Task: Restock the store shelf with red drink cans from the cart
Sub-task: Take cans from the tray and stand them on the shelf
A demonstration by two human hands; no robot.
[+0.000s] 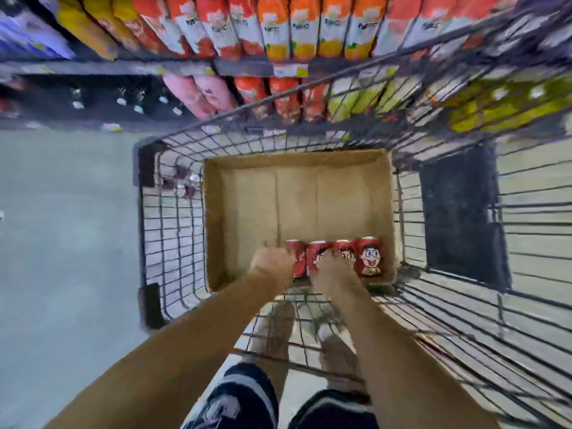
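A short row of red cans [335, 257] is seen upright at the near end of a cardboard tray [213, 230], approx. four across, packed side by side and touching; the rest of the tray floor is bare. The tray is set inside the wire cart [173, 212], which is parked just beside the shelf [253, 68].

The left hand [272, 261] is curled round the leftmost can. The right hand [332, 269] is laid over the middle cans w/ fingers bent down onto them; whether a can is actually clasped there cannot be told, as the fingertips are hidden and the view is smeared.

Risks, as judged from here: the cans are tightly packed, so if one is pulled out at an angle its neighbour may be dragged or tipped over. W/ both hands loaded at once, a weak one-handed hold could be lost on the lift over the tray wall and cart rim, and a can dropped and dented. The tray itself, nearly unloaded, could be slid or lifted along w/ the cans.
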